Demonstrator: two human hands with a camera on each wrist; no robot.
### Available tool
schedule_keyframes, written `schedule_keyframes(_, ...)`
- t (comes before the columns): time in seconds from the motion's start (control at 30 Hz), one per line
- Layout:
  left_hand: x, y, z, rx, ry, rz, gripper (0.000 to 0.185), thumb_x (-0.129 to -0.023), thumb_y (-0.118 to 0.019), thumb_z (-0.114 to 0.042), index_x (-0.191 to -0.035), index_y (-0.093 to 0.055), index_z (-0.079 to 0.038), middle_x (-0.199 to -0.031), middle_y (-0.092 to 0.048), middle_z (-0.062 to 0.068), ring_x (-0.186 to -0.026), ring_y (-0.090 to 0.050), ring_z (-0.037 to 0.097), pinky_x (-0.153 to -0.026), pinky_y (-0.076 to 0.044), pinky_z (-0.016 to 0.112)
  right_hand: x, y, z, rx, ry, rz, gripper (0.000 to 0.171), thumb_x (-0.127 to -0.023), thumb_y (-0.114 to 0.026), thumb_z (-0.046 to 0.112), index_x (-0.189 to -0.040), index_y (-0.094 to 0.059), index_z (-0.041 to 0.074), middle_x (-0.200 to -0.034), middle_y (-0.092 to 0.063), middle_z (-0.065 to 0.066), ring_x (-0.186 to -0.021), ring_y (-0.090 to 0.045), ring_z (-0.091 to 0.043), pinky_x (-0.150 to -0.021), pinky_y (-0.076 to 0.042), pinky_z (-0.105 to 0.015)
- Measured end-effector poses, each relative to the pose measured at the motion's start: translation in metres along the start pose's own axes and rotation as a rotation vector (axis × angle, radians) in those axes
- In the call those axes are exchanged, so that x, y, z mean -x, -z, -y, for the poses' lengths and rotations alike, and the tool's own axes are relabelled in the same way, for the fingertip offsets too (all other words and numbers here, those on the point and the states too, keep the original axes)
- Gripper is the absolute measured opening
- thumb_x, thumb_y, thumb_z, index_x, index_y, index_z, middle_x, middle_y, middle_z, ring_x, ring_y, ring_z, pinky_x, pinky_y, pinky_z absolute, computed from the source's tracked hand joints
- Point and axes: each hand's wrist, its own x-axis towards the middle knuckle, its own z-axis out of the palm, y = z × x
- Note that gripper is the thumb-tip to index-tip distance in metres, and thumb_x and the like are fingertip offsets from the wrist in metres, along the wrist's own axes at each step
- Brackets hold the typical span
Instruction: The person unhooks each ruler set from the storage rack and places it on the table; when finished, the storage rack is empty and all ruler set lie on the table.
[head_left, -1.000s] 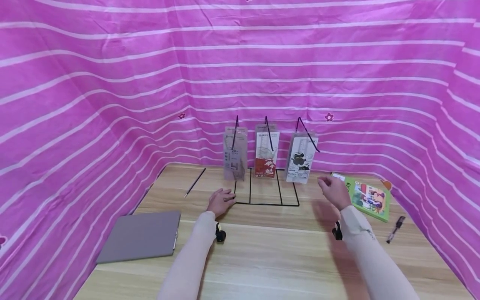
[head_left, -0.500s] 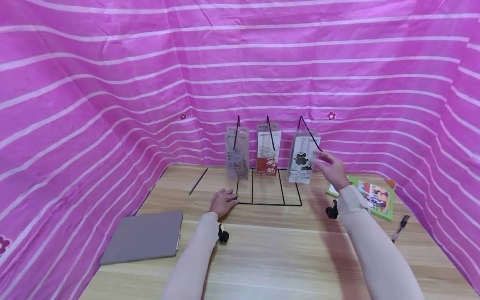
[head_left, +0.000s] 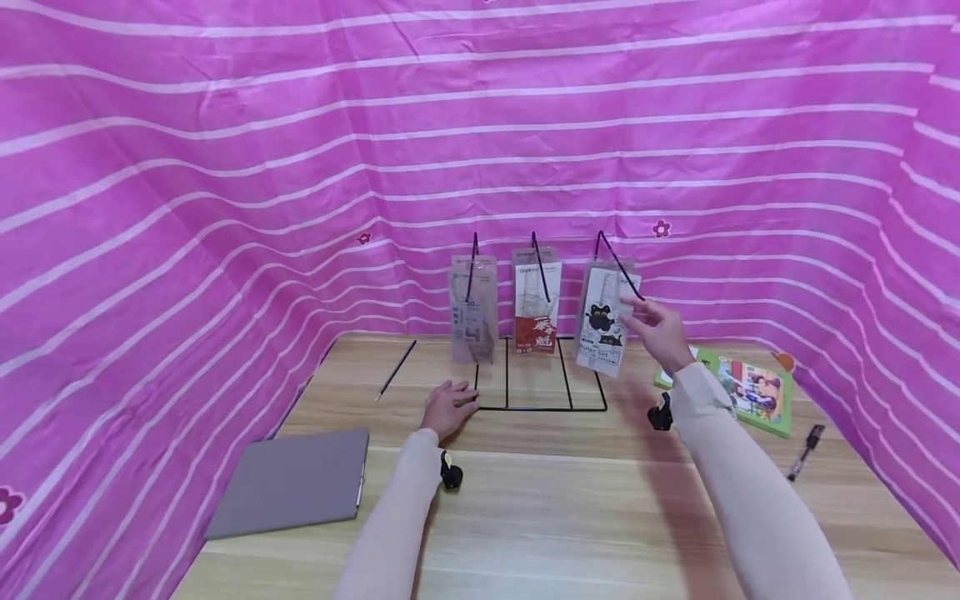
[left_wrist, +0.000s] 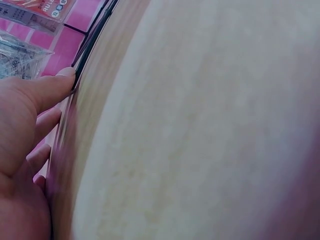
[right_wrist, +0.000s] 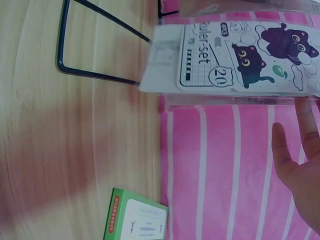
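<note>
A black wire display rack [head_left: 542, 409] stands on the table with three hooks of hanging packets. My left hand [head_left: 447, 408] rests at its front left corner. In the left wrist view the thumb [left_wrist: 52, 87] touches the dark wire, other fingers extended below. My right hand [head_left: 662, 332] reaches the right hook; its fingertips touch the right edge of a ruler set packet [head_left: 602, 321] with black cats, which hangs slightly tilted. In the right wrist view the thumb [right_wrist: 281, 145] stands apart from the packet [right_wrist: 240, 60].
A red and white packet [head_left: 537, 308] hangs on the middle hook, a greyish one [head_left: 472, 321] on the left. A grey laptop [head_left: 292, 482] and a pencil [head_left: 395, 371] lie left. A green book [head_left: 753, 392] and a pen [head_left: 806, 452] lie right. Pink striped cloth [head_left: 480, 125] surrounds the table.
My right hand has moved left and up from beside the book to the cat packet, whose lower end now tilts forward. The left hand stays at the rack's corner.
</note>
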Motion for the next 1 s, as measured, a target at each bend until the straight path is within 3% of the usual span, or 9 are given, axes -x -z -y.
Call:
schedule_keyframes(0.13,0.000,-0.002,0.002,0.008,-0.001,0.011,0.031,-0.091,-0.073,-0.021,-0.117,-0.074,-0.005,-0.138,-0.061,0.020,-0.139,-0.041,0.048,-0.115,-0.025,0.065,0.003,0.001,0.000,-0.010,0.036,-0.037,0.043,-0.092,-0.074,0.013,-0.131,-0.062,-0.001,-0.090,-0.062,0.007,-0.078,-0.057,0.000,-0.069,-0.051,-0.014)
schedule_keyframes(0.3,-0.002,-0.003,0.005,0.008,0.043,0.028,0.031,-0.092,-0.073,-0.023,-0.119,-0.074,-0.010,-0.142,-0.059,0.016,-0.142,-0.039,0.047,-0.116,-0.023,0.067,0.005,0.002,0.000,-0.030,0.099,-0.064,0.041,-0.089,-0.076,0.006,-0.127,-0.064,-0.005,-0.076,-0.058,0.007,-0.066,-0.052,-0.002,-0.057,-0.047,-0.015)
schedule_keyframes(0.47,-0.004,-0.001,0.003,0.034,0.082,0.039,0.031,-0.091,-0.074,-0.023,-0.120,-0.074,-0.012,-0.143,-0.058,0.014,-0.144,-0.037,0.045,-0.118,-0.020,0.065,0.013,0.005,0.008,-0.057,0.108,-0.048,0.041,-0.090,-0.075,0.003,-0.128,-0.063,-0.006,-0.077,-0.058,0.004,-0.067,-0.052,-0.002,-0.059,-0.048,-0.014)
schedule_keyframes(0.63,-0.005,-0.001,0.004,0.028,0.072,0.033,0.030,-0.091,-0.074,-0.023,-0.119,-0.074,-0.012,-0.142,-0.059,0.014,-0.143,-0.038,0.044,-0.118,-0.022,0.064,0.033,0.009,0.026,-0.062,0.125,-0.034,0.040,-0.089,-0.072,-0.002,-0.127,-0.060,-0.011,-0.077,-0.059,-0.004,-0.066,-0.052,-0.005,-0.058,-0.048,-0.014)
schedule_keyframes(0.83,-0.004,-0.005,0.001,0.028,0.037,0.014,0.031,-0.091,-0.074,-0.023,-0.118,-0.074,-0.009,-0.140,-0.060,0.017,-0.141,-0.039,0.047,-0.116,-0.024,0.067,0.047,0.016,0.026,-0.036,0.118,-0.061,0.039,-0.091,-0.072,0.001,-0.126,-0.062,-0.009,-0.077,-0.059,-0.005,-0.065,-0.052,-0.004,-0.054,-0.043,-0.015)
schedule_keyframes(1.0,-0.004,-0.003,0.000,0.019,0.050,0.013,0.031,-0.092,-0.073,-0.022,-0.120,-0.073,-0.008,-0.141,-0.059,0.017,-0.142,-0.039,0.045,-0.117,-0.023,0.064,0.056,0.016,0.022,-0.094,0.133,-0.062,0.037,-0.091,-0.072,0.001,-0.126,-0.063,-0.008,-0.075,-0.059,-0.001,-0.066,-0.054,-0.005,-0.058,-0.046,-0.015)
